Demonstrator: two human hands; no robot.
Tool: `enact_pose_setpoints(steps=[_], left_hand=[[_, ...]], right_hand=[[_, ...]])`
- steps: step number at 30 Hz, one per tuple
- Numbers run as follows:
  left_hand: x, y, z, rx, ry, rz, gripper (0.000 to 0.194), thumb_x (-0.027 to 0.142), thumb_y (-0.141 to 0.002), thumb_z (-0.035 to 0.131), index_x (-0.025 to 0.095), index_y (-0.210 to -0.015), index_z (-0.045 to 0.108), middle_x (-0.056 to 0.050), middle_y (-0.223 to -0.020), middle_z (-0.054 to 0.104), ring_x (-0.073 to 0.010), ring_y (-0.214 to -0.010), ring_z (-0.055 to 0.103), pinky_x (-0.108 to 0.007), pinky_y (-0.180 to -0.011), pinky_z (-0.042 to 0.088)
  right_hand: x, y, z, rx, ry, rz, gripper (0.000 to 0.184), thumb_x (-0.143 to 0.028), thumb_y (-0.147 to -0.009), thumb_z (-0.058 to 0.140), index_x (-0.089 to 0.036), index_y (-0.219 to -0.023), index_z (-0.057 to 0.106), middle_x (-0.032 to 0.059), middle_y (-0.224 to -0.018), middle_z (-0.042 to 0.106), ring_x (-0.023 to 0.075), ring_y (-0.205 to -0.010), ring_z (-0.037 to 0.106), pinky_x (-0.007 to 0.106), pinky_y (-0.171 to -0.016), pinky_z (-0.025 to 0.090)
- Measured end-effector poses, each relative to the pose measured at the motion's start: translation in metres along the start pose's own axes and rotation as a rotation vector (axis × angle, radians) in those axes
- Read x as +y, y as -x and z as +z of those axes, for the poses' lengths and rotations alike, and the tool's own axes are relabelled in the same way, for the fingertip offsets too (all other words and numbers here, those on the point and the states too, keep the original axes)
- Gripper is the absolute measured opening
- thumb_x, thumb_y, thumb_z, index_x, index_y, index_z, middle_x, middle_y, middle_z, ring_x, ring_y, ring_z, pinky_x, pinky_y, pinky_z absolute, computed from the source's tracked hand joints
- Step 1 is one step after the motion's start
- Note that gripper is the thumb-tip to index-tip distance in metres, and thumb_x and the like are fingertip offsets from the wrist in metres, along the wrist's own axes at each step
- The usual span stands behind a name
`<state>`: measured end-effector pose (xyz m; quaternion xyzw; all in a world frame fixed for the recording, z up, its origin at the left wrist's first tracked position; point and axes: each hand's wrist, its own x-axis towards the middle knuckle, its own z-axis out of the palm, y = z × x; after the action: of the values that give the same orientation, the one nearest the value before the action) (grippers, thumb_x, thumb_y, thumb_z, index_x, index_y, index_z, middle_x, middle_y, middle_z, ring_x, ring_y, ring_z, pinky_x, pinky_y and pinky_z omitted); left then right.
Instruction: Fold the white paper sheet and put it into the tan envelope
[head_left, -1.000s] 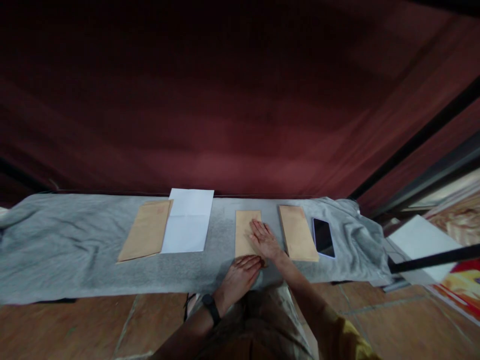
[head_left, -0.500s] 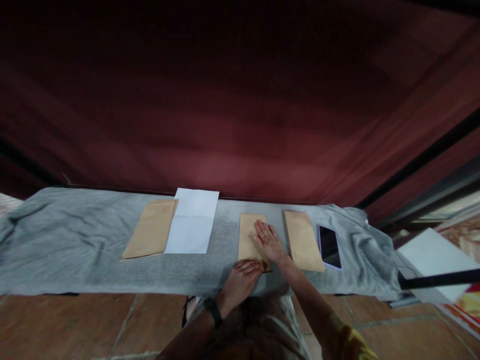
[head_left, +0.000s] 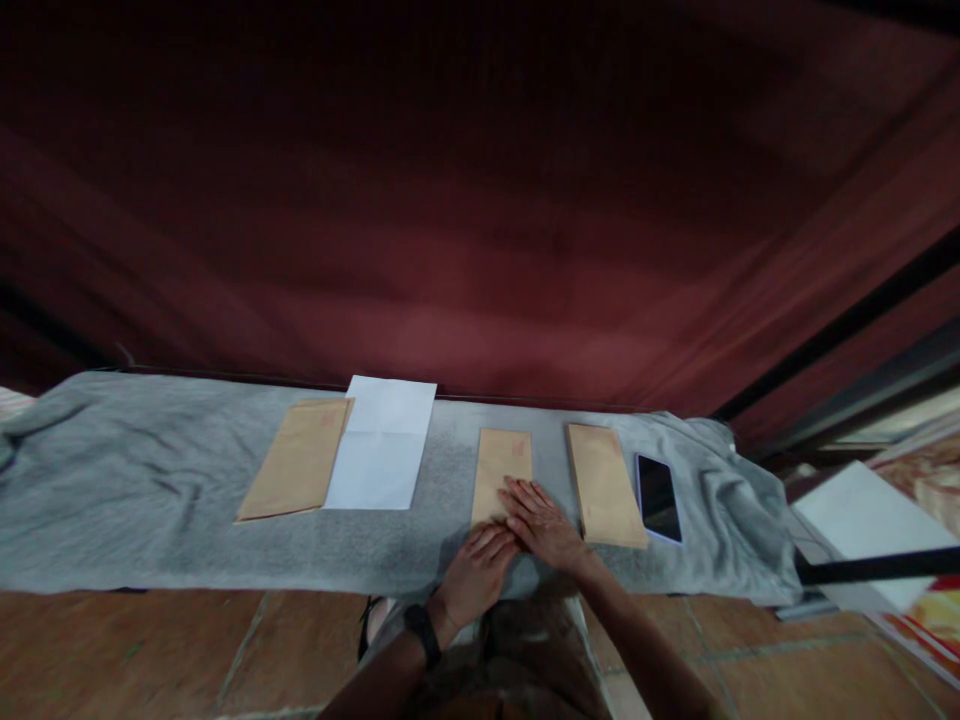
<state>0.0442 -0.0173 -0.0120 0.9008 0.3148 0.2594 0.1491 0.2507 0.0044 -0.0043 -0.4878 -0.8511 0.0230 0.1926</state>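
A brown paper envelope [head_left: 501,457] lies upright on the grey cloth in front of me, with a small faint reddish print near its top right. My right hand [head_left: 546,526] rests flat on its lower half, fingers stretched toward the upper left. Beside it, my left hand [head_left: 480,572] lies over the envelope's near end, its fingers flat and close together, touching or almost touching the right hand. Both hands cover the near edge of the envelope. A dark watch or band [head_left: 424,634] is on my left wrist.
Grey cloth [head_left: 180,540] covers the long narrow surface. Leftward lie brown envelopes [head_left: 295,460] and a creased white sheet [head_left: 381,455]. To the right are a stack of brown envelopes [head_left: 606,485] and a phone [head_left: 658,498]. A dark red panel [head_left: 450,330] rises behind.
My right hand has slid down the envelope toward me, uncovering the print near its top. My left hand stays at the near end, its fingers now flatter.
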Motion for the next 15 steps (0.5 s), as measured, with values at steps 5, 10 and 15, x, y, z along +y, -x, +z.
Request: enact_pose_setpoints(steps=[5,10,15], left_hand=[[0.001,0.001,0.000,-0.061,-0.036,-0.014,0.035,0.006,-0.089,0.053,0.021,-0.119,0.065,-0.005,-0.122,0.071,-0.0209,-0.120,0.061,-0.038,-0.113,0.044],[0.002,0.000,-0.002,-0.051,-0.030,-0.003,0.029,0.009,-0.092,0.053,0.021,-0.116,0.065,-0.005,-0.120,0.072,-0.0215,-0.118,0.062,-0.038,-0.110,0.046],[0.002,-0.002,-0.001,-0.010,-0.043,0.027,0.027,0.011,-0.094,0.053,0.020,-0.116,0.065,-0.006,-0.119,0.072,-0.0195,-0.114,0.065,-0.037,-0.108,0.049]], right_hand=[[0.011,-0.019,0.005,-0.036,0.027,0.029,0.050,-0.025,-0.105,0.042,-0.026,-0.156,0.042,0.0070,-0.162,0.039,0.0211,-0.148,0.040,0.047,-0.121,0.035],[0.024,-0.055,0.018,-0.044,0.059,0.142,0.049,-0.028,-0.105,0.041,-0.028,-0.155,0.043,0.0049,-0.163,0.039,0.0212,-0.150,0.037,0.049,-0.123,0.031],[0.035,-0.085,0.026,-0.054,0.065,0.204,0.048,-0.033,-0.106,0.039,-0.024,-0.153,0.046,0.0074,-0.162,0.040,0.0220,-0.149,0.038,0.047,-0.124,0.028]])
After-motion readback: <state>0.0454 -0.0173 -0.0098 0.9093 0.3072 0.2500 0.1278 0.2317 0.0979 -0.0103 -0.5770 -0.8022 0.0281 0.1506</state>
